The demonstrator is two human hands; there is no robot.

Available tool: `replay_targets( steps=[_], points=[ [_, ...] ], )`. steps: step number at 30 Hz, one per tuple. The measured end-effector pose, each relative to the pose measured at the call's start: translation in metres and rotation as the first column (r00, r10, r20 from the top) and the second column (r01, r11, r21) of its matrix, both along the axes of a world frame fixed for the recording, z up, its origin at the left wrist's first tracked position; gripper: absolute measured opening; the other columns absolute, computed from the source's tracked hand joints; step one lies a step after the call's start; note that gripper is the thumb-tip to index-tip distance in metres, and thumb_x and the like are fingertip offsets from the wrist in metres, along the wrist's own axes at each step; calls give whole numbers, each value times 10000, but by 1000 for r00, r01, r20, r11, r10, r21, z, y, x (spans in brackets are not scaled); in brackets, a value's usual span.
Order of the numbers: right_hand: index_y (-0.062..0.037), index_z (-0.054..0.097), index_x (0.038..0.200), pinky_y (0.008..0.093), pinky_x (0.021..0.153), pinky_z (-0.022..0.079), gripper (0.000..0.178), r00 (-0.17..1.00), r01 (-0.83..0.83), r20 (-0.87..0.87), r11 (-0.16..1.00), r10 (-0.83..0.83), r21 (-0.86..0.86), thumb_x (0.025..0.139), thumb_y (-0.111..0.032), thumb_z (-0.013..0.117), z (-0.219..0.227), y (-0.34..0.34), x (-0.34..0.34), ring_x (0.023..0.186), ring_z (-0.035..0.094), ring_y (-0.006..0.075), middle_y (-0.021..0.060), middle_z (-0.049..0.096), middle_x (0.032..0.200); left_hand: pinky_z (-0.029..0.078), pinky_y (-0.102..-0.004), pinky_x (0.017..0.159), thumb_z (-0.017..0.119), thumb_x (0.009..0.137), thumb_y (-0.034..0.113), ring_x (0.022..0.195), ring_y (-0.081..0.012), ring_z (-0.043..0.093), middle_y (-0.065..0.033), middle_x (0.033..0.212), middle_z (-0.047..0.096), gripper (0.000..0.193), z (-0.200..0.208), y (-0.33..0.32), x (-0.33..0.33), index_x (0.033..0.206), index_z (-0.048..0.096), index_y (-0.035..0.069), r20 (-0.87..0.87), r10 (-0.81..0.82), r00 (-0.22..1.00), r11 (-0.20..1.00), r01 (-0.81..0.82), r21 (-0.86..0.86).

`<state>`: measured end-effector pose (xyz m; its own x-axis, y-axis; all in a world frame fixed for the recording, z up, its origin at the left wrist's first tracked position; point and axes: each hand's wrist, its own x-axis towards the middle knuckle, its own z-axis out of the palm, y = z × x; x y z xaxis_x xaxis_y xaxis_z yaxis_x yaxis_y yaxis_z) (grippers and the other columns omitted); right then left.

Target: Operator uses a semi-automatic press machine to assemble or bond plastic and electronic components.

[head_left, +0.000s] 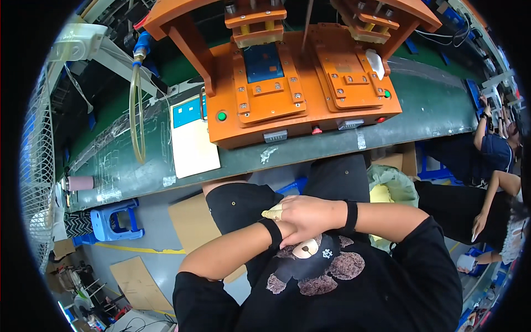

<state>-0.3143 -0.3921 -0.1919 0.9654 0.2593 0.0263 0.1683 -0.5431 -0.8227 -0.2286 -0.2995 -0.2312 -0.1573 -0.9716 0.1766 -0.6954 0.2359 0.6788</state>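
My right hand lies across my left wrist, closed around it, in front of my black shirt. Pale yellow covers sit on fingertips at the far side of this clasp. Of my left hand only a small part near the wrist shows; its fingers are hidden beneath the right hand and forearm. Each wrist wears a black band. Beyond my lap, on the bench, stands an orange two-station press machine, apart from both hands. A blue sheet rests in its left station, and a white piece lies by the right one.
A cream board with a blue piece lies on the green bench left of the machine. A clear hose hangs there. Below are a blue stool, cardboard sheets and a lined bin. People sit at the right.
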Motion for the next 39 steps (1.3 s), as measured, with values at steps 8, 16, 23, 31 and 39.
replay_targets(
  steps=[8,16,23,31,39],
  points=[
    [48,635,879,433,767,493,583,966,-112,-235,994,110,5,705,-496,752,-13,-4,0,836,629,381,206,649,816,454,-454,845,652,812,193,930,-353,606,-155,943,660,197,-11,10,-14,936,658,40,-61,22,998,994,-16,112],
    [51,624,916,429,711,508,558,951,-129,-267,985,156,116,693,-441,765,-6,-9,8,786,651,376,197,662,774,458,-451,834,646,815,194,929,-351,609,-162,935,659,191,-18,12,-16,923,655,37,-97,33,995,976,-11,219],
    [64,611,1045,410,824,500,593,994,-23,-104,998,28,53,727,-414,758,-18,-19,-4,942,625,383,229,647,1015,462,-448,824,642,818,196,927,-349,611,-168,928,658,188,-19,-8,-14,911,652,34,-124,17,992,963,17,270],
    [-26,676,939,344,719,524,184,799,583,15,780,-601,227,841,-183,672,-19,-62,-47,775,652,277,139,665,843,459,-375,773,731,768,195,858,-265,628,-97,907,668,192,14,23,29,913,675,83,-143,54,988,996,-45,71],
    [-32,647,811,423,712,516,187,714,500,621,857,-323,-129,775,-216,641,-48,-4,-29,750,627,356,204,635,750,361,-438,987,761,729,416,1180,-343,503,-181,1231,561,722,74,-24,-3,1265,523,-4,140,-213,967,975,219,-30]
  ],
)
